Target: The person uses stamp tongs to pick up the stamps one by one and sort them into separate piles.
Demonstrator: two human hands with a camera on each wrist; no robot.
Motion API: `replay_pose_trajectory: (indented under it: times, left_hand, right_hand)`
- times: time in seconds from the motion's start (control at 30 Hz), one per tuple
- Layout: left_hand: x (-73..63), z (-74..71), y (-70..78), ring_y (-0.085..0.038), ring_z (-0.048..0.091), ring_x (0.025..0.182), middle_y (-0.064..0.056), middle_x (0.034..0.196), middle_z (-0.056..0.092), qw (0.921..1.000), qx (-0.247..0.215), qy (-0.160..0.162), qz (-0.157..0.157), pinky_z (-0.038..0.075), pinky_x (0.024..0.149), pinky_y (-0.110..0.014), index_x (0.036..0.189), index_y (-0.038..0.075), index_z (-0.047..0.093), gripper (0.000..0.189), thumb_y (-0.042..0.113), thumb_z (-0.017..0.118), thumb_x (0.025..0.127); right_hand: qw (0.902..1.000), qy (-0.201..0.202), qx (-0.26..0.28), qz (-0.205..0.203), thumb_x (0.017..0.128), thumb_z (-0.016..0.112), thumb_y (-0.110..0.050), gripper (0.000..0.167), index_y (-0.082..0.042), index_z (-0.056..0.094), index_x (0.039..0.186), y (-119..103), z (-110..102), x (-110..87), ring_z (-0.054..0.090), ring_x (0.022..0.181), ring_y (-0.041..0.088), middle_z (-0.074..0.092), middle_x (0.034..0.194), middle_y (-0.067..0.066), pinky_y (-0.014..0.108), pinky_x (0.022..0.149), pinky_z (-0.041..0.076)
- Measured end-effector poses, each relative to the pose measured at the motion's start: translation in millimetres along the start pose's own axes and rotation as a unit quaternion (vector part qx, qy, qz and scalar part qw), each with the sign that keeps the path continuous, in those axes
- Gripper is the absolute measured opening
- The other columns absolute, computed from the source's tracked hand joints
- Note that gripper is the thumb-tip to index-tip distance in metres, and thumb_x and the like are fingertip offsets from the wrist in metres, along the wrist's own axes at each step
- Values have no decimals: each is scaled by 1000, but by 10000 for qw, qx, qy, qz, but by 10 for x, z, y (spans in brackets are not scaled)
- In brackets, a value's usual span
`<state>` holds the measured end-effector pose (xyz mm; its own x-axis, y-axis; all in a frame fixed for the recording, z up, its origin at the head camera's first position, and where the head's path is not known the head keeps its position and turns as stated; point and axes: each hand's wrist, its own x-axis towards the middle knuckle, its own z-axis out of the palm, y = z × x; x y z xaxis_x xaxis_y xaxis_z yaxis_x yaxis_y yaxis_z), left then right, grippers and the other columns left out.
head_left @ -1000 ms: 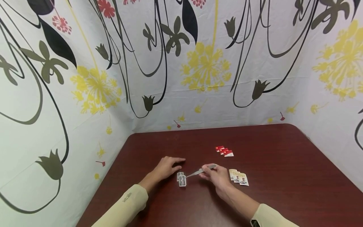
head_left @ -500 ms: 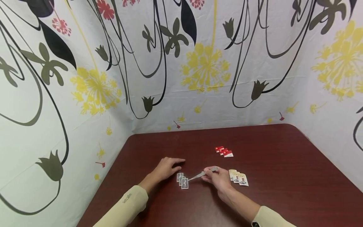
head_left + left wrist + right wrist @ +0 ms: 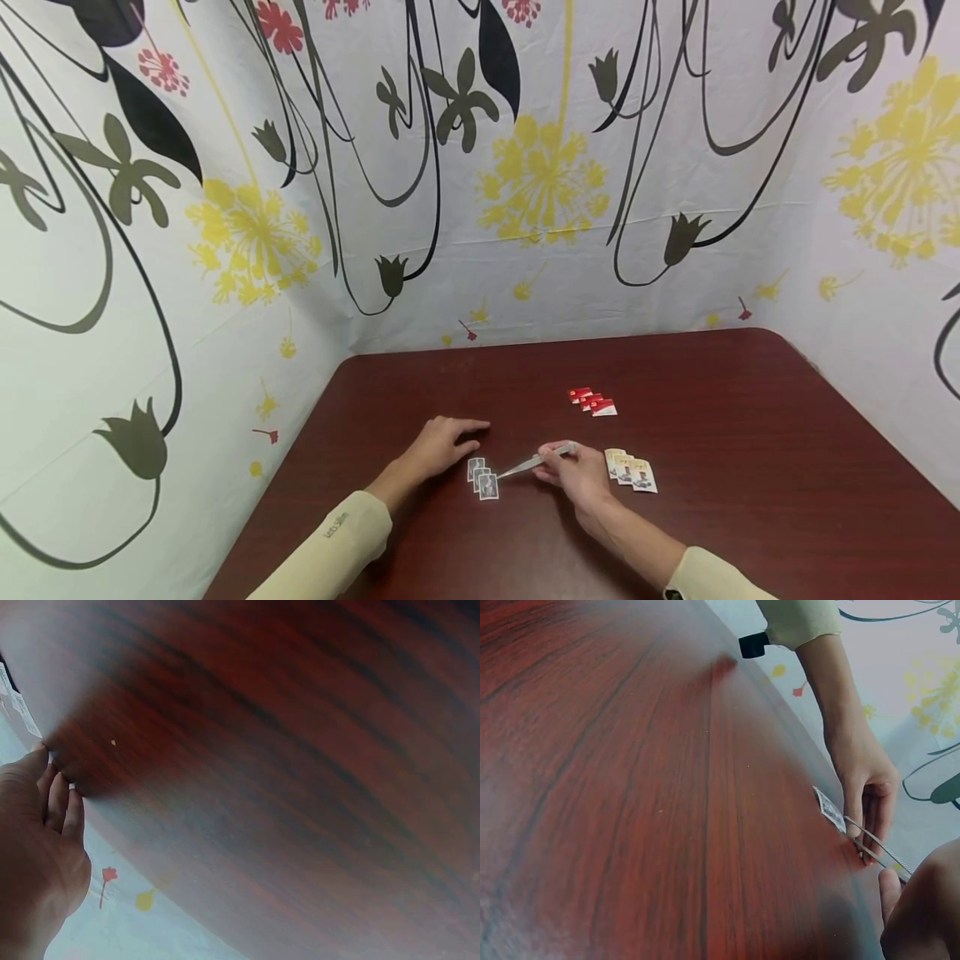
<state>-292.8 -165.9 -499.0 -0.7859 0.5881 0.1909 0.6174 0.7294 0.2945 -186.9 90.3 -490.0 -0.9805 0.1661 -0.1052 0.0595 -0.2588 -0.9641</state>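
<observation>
Three small grey postage stamps [image 3: 488, 487] with white borders overlap in a slanting row on the dark red table. My right hand [image 3: 577, 475] holds metal tweezers [image 3: 536, 460] between thumb and fingers, the tips at the right edge of the nearest stamp. In the right wrist view the tweezers' [image 3: 889, 853] two prongs look spread apart beside a stamp [image 3: 829, 810]. Just behind the row, my left hand [image 3: 441, 443] rests on the table with its fingers extended; its fingertips also touch the wood in the left wrist view.
To the right of my right hand lie three overlapping cream stamps [image 3: 642, 475]. Farther back is a slanted row of three red-and-white stamps [image 3: 603, 407]. A flower-patterned cloth [image 3: 525, 283] hangs behind the table [image 3: 720, 400] and along its sides.
The tweezers shifted slightly right and nearer, spreading the grey stamps so three show instead of two. In the last half second the front stamp barely shifted. The left hand stayed put.
</observation>
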Motion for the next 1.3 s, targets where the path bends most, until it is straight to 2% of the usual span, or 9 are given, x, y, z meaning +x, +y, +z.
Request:
replay_pose_trajectory:
  times: [0.3,0.5,0.63,0.7,0.8,1.0,1.1,1.2,1.3]
  left_hand:
    - [6,4,-4,-22,69,123,-1,137,71,10000,3,-9,-19,55,101,-44,142,21,71,39,21,74,102]
    - [5,8,9,-22,69,122,-1,137,71,10000,32,6,6,56,98,-44,142,22,71,39,21,74,103]
    - [4,-1,16,-22,69,121,0,138,71,10000,30,-4,-25,56,98,-44,142,22,71,39,22,74,103]
    - [5,-2,17,-22,70,121,-1,137,71,10000,35,-1,-33,57,98,-43,142,22,71,39,22,74,103]
    - [6,4,15,-21,70,120,-1,137,71,10000,57,9,-26,57,98,-43,142,22,71,39,21,74,103]
    - [-2,7,21,-22,70,121,-1,137,71,10000,45,-10,14,56,98,-43,142,21,71,39,21,74,103]
    - [-6,-3,23,-21,70,121,-1,137,71,10000,28,-13,-5,57,98,-43,142,21,71,39,22,74,103]
    - [-6,-6,22,-21,69,121,0,137,71,10000,24,-11,-11,56,99,-43,141,22,71,39,22,75,102]
    - [-9,-6,25,-21,69,122,0,137,71,10000,23,-28,-8,56,99,-43,141,21,71,39,22,75,102]
  right_hand:
    - [9983,-12,-417,-399,98,72,4,17,19,70,107,-49,-34,-26,74,77,18,75,94,16,35,75,63]
    - [9946,-45,-773,-696,98,74,2,23,15,74,116,-134,-168,-33,78,92,21,77,112,24,34,82,62]
    - [9828,-41,-1526,-1040,97,77,-3,25,8,77,120,-153,-283,3,77,99,20,77,116,19,22,81,59]
    - [9676,30,-2117,-1373,96,79,-6,22,1,81,117,-147,-325,31,75,104,17,79,114,14,17,82,56]
    - [9324,188,-2903,-2147,93,83,-9,19,-8,85,112,-115,-372,89,73,102,14,81,108,6,18,80,53]
    - [8281,154,-3722,-4188,84,88,0,27,-9,86,109,-50,-410,204,75,84,15,81,102,6,33,71,60]
    - [7821,-126,-3926,-4838,81,89,4,31,-7,85,110,-41,-405,245,79,93,21,81,106,8,40,75,62]
    - [7637,-392,-4091,-4978,81,88,6,34,-7,84,112,-37,-393,258,79,96,23,81,108,9,42,79,62]
    - [7608,-558,-4228,-4892,80,89,7,36,-7,84,112,-32,-385,245,79,97,24,81,109,8,43,80,63]
